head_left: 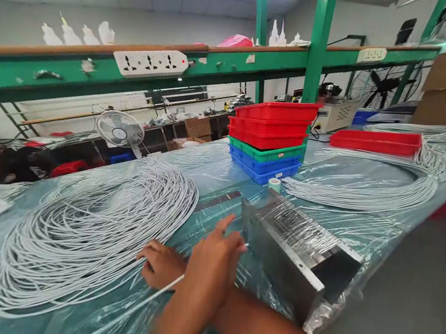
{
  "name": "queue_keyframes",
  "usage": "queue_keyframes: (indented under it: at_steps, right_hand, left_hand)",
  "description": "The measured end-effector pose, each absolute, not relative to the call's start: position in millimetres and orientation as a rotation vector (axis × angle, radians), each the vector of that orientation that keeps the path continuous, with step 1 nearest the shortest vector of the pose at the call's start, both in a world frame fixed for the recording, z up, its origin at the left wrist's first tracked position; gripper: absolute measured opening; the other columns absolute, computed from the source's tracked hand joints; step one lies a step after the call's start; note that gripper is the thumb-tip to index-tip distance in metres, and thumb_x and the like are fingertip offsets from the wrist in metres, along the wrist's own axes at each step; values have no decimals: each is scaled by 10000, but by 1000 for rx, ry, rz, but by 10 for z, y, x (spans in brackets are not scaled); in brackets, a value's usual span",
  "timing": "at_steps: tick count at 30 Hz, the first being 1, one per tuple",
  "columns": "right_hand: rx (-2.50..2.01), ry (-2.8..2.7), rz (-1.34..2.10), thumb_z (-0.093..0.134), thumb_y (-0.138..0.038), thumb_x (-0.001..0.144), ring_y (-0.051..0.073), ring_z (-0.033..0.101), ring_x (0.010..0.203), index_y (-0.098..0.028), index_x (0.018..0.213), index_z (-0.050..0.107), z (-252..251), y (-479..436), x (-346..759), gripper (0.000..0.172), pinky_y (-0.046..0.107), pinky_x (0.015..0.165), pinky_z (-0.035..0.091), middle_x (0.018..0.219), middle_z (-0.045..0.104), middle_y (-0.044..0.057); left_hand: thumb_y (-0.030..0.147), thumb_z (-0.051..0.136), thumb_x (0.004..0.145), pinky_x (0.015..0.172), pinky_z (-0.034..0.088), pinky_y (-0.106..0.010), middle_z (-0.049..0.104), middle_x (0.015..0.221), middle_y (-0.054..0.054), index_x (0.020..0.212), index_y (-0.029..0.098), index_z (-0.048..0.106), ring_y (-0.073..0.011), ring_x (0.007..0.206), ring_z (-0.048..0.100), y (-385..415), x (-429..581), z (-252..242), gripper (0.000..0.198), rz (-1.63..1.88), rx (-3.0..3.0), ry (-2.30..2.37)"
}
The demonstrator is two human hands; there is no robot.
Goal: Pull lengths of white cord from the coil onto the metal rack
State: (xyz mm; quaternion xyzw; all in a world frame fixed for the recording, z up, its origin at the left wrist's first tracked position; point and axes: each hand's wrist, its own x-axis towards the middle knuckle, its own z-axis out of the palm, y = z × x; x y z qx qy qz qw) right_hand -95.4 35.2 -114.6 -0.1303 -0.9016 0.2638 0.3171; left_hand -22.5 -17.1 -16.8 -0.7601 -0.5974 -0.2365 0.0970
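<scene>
My forearms cross, the left one in front of the right. My left hand (214, 260) pinches a thin white cable (137, 305), whose short end pokes out past the fingers toward the metal box; the index finger points up. Further left, my right hand (163, 266) reaches to the near right edge of a large coil of white cables (101, 233). Its fingers are bent and apart, and whether they touch a cable is unclear. Right of my left hand lies a grey metal box-like fixture (290, 248), open at its near end and partly wrapped in clear film.
Behind the fixture stand stacked red, green and blue trays (270, 140), a tape roll (274, 184) and a steel ruler (218, 200). More bundled cables (368, 193) and a red tray (376, 140) lie at right. A green beam (220, 70) with sockets crosses above the film-covered table.
</scene>
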Motion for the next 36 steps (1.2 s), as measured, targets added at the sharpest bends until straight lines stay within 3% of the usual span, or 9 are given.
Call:
queue_keyframes:
  at_steps: [2,5,13,23,31,36]
  right_hand:
    - [-338,-2379,698,512,-141,792,145,571,813,-210,991,599,-1122,356,-951,228,245,710,459,1048,568,13]
    - [-308,-2388,694,511,-163,792,130,567,791,-202,1019,599,-1111,372,-945,246,232,720,456,1042,563,17]
    - [-306,-2435,694,470,-218,825,119,543,715,-205,1069,592,-1103,387,-903,273,229,629,432,1108,562,18]
    - [-309,-2408,679,464,-203,831,117,546,732,-226,1059,578,-1161,388,-937,255,226,667,445,1076,551,4]
    - [-269,-2386,617,452,-203,833,111,555,740,-212,1063,575,-1200,390,-946,261,214,673,442,1068,560,3]
    - [-270,-2387,596,462,-198,841,114,555,724,-211,1079,573,-1238,419,-965,263,224,646,433,1083,567,9]
  left_hand:
    - [134,568,964,865,513,-347,494,1202,-50,926,189,664,-234,931,578,36,-40,-82,117,-643,-2324,-1842]
    - [138,609,957,857,514,-368,492,1201,-19,972,222,668,-223,861,592,131,122,39,104,-515,-2381,-2024]
    - [119,525,969,830,512,-365,564,1053,-122,909,149,665,-254,817,602,78,192,-14,155,-580,-2434,-2036]
    - [78,561,956,942,484,-401,464,1280,-61,997,173,662,-240,868,597,89,201,41,145,-560,-2427,-2078]
    - [64,592,918,948,483,-413,423,1318,-83,998,172,657,-220,815,597,66,223,2,150,-580,-2430,-2078]
    - [101,552,945,904,493,-464,327,1389,-99,1079,156,630,-262,859,589,65,262,34,164,-434,-2427,-2147]
